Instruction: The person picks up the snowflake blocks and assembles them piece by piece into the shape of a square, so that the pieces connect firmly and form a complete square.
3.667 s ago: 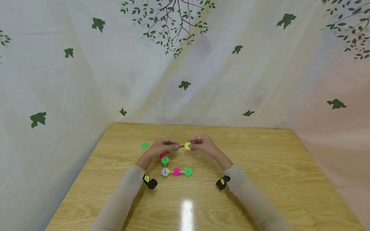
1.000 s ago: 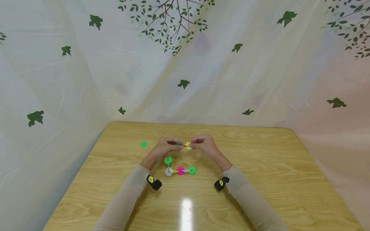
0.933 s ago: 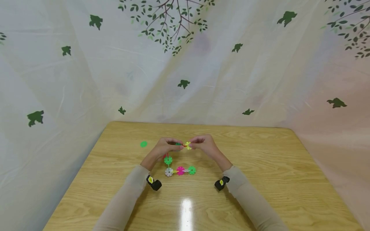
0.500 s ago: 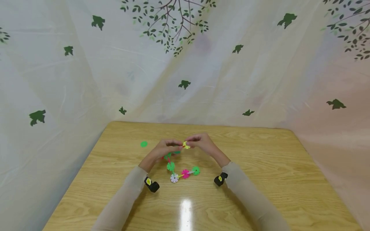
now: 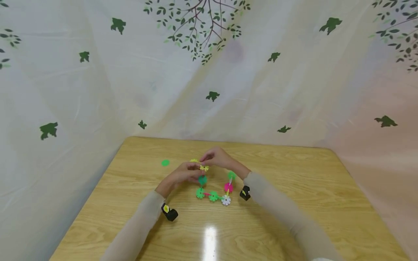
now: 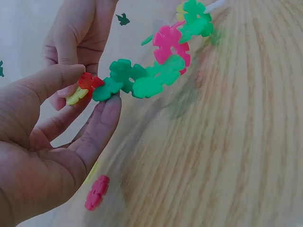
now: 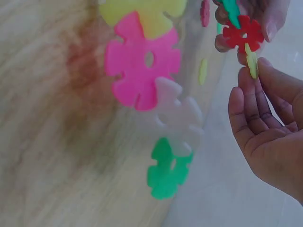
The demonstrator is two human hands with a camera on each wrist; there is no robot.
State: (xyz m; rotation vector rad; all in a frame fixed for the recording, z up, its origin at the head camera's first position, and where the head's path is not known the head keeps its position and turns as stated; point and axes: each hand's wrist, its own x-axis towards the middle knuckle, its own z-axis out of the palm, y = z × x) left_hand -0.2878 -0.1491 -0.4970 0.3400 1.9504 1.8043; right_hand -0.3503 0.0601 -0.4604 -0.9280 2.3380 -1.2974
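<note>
A chain of interlocking snowflake discs in green, pink, white, red and yellow hangs between the hands, slotted edge to edge. My left hand (image 5: 181,174) pinches the chain near its end, thumb at a red disc (image 6: 89,83) and fingertips under a teal-green disc (image 6: 108,90). Thumb and finger of my right hand (image 5: 218,158) pinch the yellow disc (image 7: 252,61), which meets the red disc's edge. Farther along the chain come a white disc (image 5: 226,200), a pink disc (image 5: 228,187) and a green end disc (image 5: 231,175), close to the right wrist.
On the wooden table (image 5: 294,203), a loose green disc (image 5: 165,162) lies left of the hands. Another yellow disc (image 5: 194,160) lies just behind the left fingers. A loose pink disc (image 6: 97,193) shows below the left hand in the left wrist view.
The chain has swung round, its free green end moving right and back towards the right wrist. Both hands have turned with it, the right hand shifting left. The yellow disc stays in the right hand.
</note>
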